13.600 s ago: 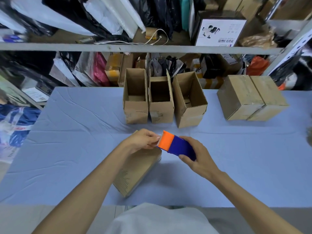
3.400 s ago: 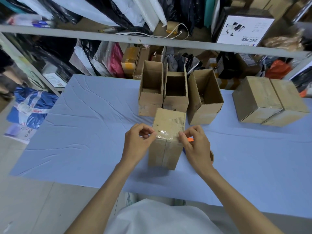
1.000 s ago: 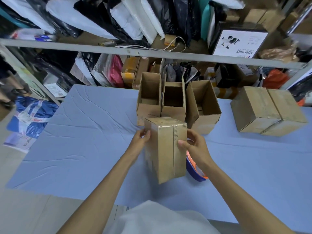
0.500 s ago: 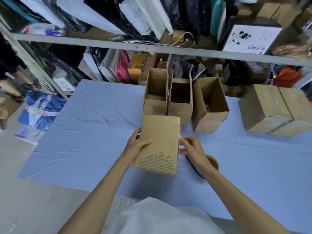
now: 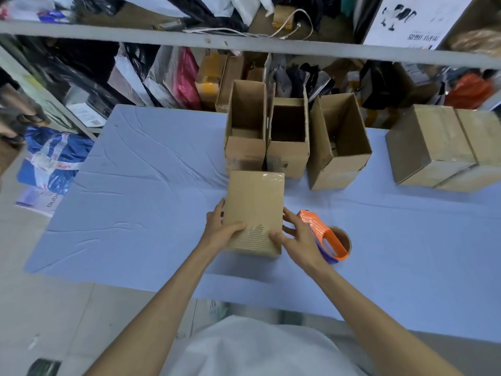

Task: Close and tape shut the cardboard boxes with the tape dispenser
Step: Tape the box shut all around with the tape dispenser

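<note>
A closed cardboard box (image 5: 254,204) lies on its long side on the blue table (image 5: 151,207), with clear tape over its far end. My left hand (image 5: 221,230) grips its near left edge, thumb across the top face. My right hand (image 5: 294,236) touches the near right corner with spread fingers. The orange and blue tape dispenser (image 5: 324,236) lies on the table just right of my right hand, held by neither hand. Three open boxes (image 5: 287,137) stand in a row behind.
Two closed boxes (image 5: 433,147) sit at the table's far right. A metal shelf rail (image 5: 189,40) crosses above the table's far edge, with bags and parcels packed behind it. The table's left edge drops to the floor, where a blue bag (image 5: 51,158) lies.
The box came down from being held up and turned, and now lies flat on the table. The tape dispenser has come into fuller view beside my right hand.
</note>
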